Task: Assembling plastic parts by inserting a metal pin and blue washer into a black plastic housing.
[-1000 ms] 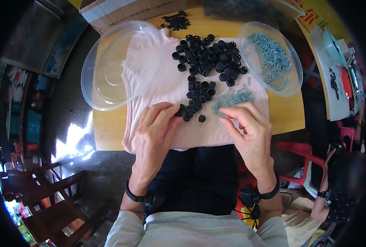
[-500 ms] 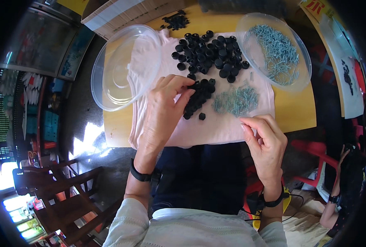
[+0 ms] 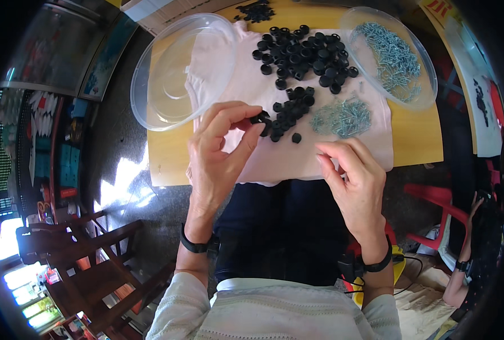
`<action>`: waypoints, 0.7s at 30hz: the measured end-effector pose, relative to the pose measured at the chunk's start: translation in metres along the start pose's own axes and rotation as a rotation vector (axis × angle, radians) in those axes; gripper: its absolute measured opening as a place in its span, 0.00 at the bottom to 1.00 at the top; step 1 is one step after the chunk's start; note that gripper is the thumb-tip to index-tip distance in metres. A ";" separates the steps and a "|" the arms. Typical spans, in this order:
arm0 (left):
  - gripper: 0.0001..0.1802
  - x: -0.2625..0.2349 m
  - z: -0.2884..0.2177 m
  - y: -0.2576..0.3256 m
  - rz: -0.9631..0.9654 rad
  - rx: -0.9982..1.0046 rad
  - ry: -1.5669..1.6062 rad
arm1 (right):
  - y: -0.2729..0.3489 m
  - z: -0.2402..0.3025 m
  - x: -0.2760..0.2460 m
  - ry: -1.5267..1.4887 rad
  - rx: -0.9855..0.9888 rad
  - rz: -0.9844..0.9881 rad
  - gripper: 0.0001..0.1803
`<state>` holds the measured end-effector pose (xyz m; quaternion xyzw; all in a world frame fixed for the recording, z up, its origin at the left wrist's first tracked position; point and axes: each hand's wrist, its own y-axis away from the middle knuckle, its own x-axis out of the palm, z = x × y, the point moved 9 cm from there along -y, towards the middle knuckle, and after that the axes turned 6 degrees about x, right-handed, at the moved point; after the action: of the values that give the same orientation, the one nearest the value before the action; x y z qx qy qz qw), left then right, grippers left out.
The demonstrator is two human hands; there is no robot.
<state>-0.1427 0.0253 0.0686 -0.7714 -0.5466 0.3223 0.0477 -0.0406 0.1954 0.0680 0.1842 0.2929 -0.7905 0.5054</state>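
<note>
My left hand pinches a small black plastic part between thumb and index finger, at the left side of a small heap of black parts. A single black part lies just in front of that heap. My right hand has its thumb and fingertips closed together over the cloth; whatever is between them is too small to make out. Nearest to it is a loose patch of silvery screws. Behind the small heap spreads a larger pile of round black caps.
A pale pink cloth covers much of the yellow table. One clear round plastic lid or tray is at left; another clear container at right holds many screws. A cardboard box stands behind. Another person's arm shows at right.
The whole scene has shifted up and slightly right in view. My left hand has drawn back from the small heap with a black part; my right hand has moved left, fingers still closed.
</note>
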 end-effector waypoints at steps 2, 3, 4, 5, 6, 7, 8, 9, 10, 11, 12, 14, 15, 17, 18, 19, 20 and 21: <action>0.13 -0.002 0.007 0.009 -0.002 -0.100 0.068 | -0.003 0.006 0.009 -0.022 0.013 0.031 0.10; 0.13 -0.002 0.010 0.014 -0.021 -0.116 0.182 | -0.007 0.010 0.014 -0.121 0.051 0.070 0.10; 0.13 -0.002 0.013 0.018 -0.038 -0.131 0.297 | -0.010 0.011 0.019 -0.220 0.090 0.108 0.11; 0.13 -0.001 0.015 0.022 -0.023 -0.122 0.366 | -0.012 0.008 0.027 -0.365 0.109 0.144 0.12; 0.13 -0.001 0.015 0.025 -0.023 -0.127 0.368 | -0.015 0.011 0.031 -0.363 0.114 0.147 0.12; 0.13 0.000 0.012 0.027 -0.025 -0.097 0.412 | -0.017 0.007 0.042 -0.547 0.263 0.228 0.12; 0.13 0.001 0.009 0.028 -0.026 -0.068 0.456 | -0.015 0.003 0.054 -0.731 0.415 0.306 0.12; 0.13 0.001 0.011 0.030 -0.030 -0.072 0.462 | -0.015 0.004 0.058 -0.779 0.407 0.324 0.12; 0.14 0.002 0.008 0.030 -0.009 -0.024 0.426 | -0.014 0.004 0.060 -0.772 0.411 0.327 0.12; 0.14 0.003 0.005 0.031 0.011 0.023 0.389 | -0.013 0.005 0.061 -0.773 0.404 0.331 0.11; 0.14 0.005 0.002 0.031 0.029 0.069 0.349 | -0.013 0.005 0.061 -0.778 0.395 0.338 0.11; 0.14 0.007 0.005 0.034 0.030 0.028 0.379 | -0.012 0.002 0.062 -0.742 0.395 0.358 0.10; 0.15 0.009 0.010 0.036 0.026 -0.005 0.473 | -0.009 -0.002 0.065 -0.820 0.448 0.367 0.10; 0.15 0.011 0.015 0.038 0.011 -0.040 0.573 | -0.006 -0.009 0.067 -0.889 0.503 0.383 0.10; 0.15 0.012 0.016 0.038 0.023 -0.055 0.592 | -0.004 -0.013 0.069 -0.955 0.552 0.397 0.10; 0.15 0.013 0.017 0.038 0.035 -0.070 0.611 | -0.002 -0.016 0.072 -1.021 0.601 0.412 0.11; 0.15 0.012 0.016 0.037 0.028 -0.072 0.616 | -0.002 -0.015 0.072 -1.013 0.603 0.417 0.11; 0.15 0.011 0.017 0.037 0.016 -0.100 0.622 | -0.003 -0.015 0.071 -1.045 0.609 0.393 0.11</action>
<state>-0.1200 0.0151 0.0342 -0.8386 -0.5151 0.0438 0.1720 -0.0735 0.1569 0.0159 -0.0401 -0.2697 -0.7163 0.6424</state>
